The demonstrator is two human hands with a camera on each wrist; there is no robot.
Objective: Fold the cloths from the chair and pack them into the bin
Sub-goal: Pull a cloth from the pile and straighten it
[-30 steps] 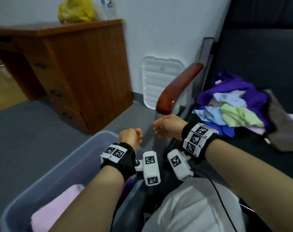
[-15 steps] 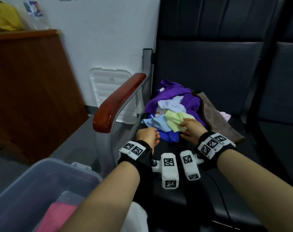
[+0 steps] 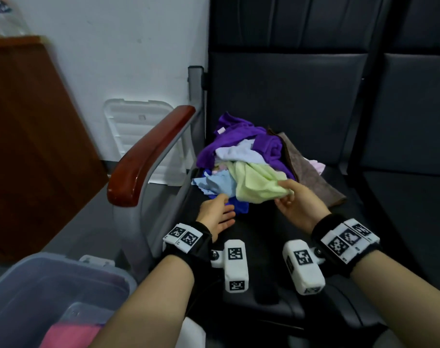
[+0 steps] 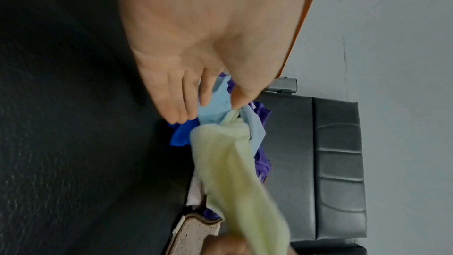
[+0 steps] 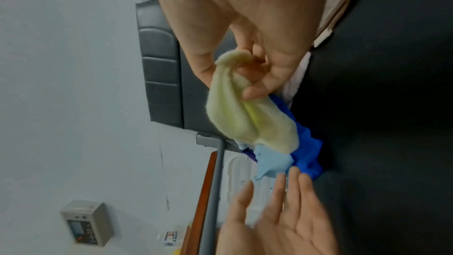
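Looking down from the head view, the right hand [image 3: 298, 204] pinches a corner of the pale green cloth [image 3: 256, 183] and lifts it off the pile of cloths [image 3: 239, 156] on the black chair [image 3: 314, 101] seat. The left hand [image 3: 217, 214] is spread, palm turned up, its fingertips at the near edge of the pile beside the dark blue cloth [image 3: 240, 205] and the light blue cloth [image 3: 217, 183]. A purple cloth [image 3: 235, 135] lies at the back of the pile and a brown cloth [image 3: 312, 172] along its right side. The wooden armrest [image 3: 148, 156] runs left of the seat, and the grey bin [image 3: 50, 285] stands on the floor at lower left with a pink cloth [image 3: 70, 335] inside.

In the left wrist view, the left hand [image 4: 196, 46] has straight, spread fingers touching the light blue cloth [image 4: 214, 108], while the green cloth [image 4: 232, 172] stretches away toward the bottom edge.

In the right wrist view, the right hand [image 5: 245, 36] grips the bunched green corner [image 5: 245, 115] between thumb and curled fingers; the open left hand [image 5: 282, 216] reaches in from below, by the light blue cloth [image 5: 272, 162].
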